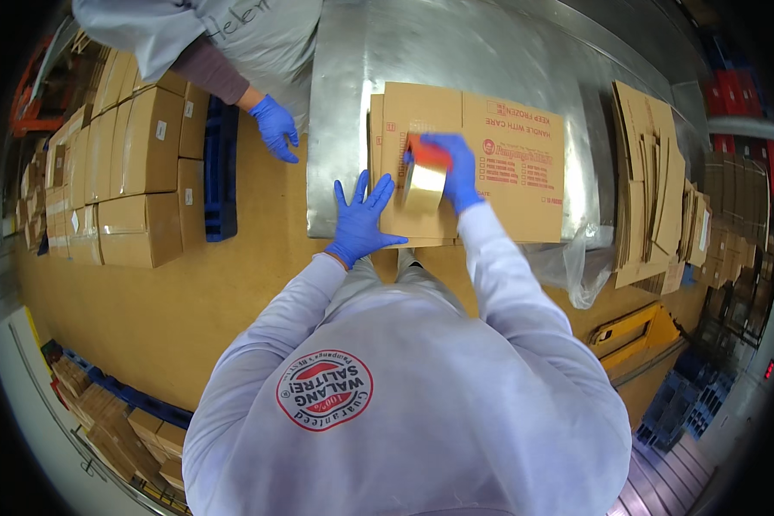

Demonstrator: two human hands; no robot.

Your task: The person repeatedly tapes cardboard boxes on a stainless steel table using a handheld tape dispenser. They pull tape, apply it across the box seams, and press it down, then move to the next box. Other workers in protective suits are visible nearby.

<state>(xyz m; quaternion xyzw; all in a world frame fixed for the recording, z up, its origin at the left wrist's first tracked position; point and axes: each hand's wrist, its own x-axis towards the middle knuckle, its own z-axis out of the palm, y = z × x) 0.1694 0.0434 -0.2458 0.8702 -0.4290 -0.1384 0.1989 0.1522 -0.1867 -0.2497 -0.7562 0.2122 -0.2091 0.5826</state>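
Observation:
Flat cardboard box blanks (516, 216) with red print lie stacked at the near edge of a metal table (336, 103). My right hand (454, 168), in a blue glove, grips a red packing tape dispenser (429, 155), blurred, over the left half of the top blank. A roll of tape (423, 187) sits in the dispenser. My left hand (364, 216), also blue-gloved, has its fingers spread at the stack's left edge, partly on the metal and partly by the cardboard. Whether the tape touches the cardboard, I cannot tell.
A co-worker's gloved hand (276, 128) hangs beside the table's left edge. Closed cartons (145, 142) are stacked near a blue pallet (221, 171) at left. More flat cardboard (648, 174) stands at right, near clear plastic film (580, 267). A yellow pallet jack (638, 335) is at lower right.

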